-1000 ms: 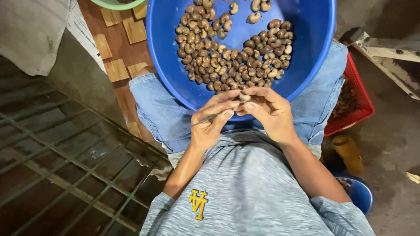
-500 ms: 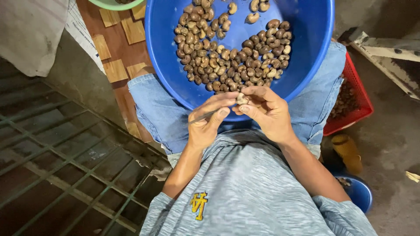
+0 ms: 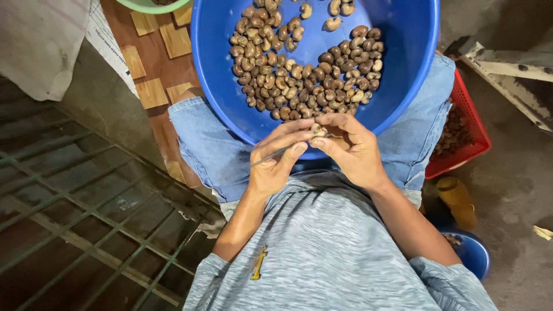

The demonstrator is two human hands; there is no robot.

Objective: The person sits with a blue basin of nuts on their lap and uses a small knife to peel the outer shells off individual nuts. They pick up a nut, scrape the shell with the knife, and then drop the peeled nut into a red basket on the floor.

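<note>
Sitting low, grey shirt (image 3: 334, 253) nearest the camera, both hands meeting just above the lap. Left hand (image 3: 276, 161) is closed around a thin metal pick (image 3: 273, 155), blade end pointing toward the other hand. Right hand (image 3: 354, 152) pinches a single cashew nut (image 3: 318, 131) between thumb and fingertips – nut mostly hidden, only a pale bit shows. Hands touch at the nut, right over the near rim of the blue basin (image 3: 219, 86).

Basin rests on the denim-clad knees (image 3: 213, 150), holding a loose pile of brown cashews (image 3: 305, 75) – gathered at the near-middle, bare blue floor beyond and on the sides.

Risk, as I judge it: pick tip sits close to the right fingertips, a slip off the curved shell could jab them; nut could also pop out and drop past the rim onto the lap.

Room: tight. Red crate (image 3: 461, 144) touches the right knee side, metal floor grate (image 3: 80, 219) on the left, small blue bowl (image 3: 472, 253) by the right elbow. Farther out, wooden board (image 3: 155, 63) and green bowl rim (image 3: 151, 6).
</note>
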